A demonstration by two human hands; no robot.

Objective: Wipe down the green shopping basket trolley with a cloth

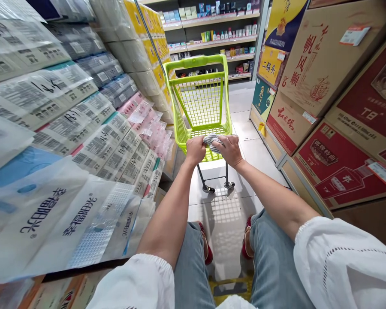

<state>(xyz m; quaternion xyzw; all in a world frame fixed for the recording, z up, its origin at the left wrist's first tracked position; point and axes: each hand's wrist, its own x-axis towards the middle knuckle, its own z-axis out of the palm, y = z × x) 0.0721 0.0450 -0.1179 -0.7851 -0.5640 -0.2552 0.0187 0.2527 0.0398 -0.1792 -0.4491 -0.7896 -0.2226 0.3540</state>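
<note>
A lime-green shopping cart (197, 79) stands in front of me, its mesh basket on grey legs with casters. My left hand (195, 150) is closed at the near edge of the cart, fingers wrapped round the rim and close against a cloth. My right hand (230, 149) has its fingers bent over that crumpled grey-and-white striped cloth (212, 139), pressing it on the same edge. The part of the rim under both hands is hidden.
On the left, stacks of plastic-wrapped paper packs (96, 141) rise beside the cart. Cardboard boxes (312, 56) line the right side. Shelves of small bottles and boxes (218, 36) stand beyond. A yellow-green frame (233, 286) shows between my legs on the tiled floor (241, 197).
</note>
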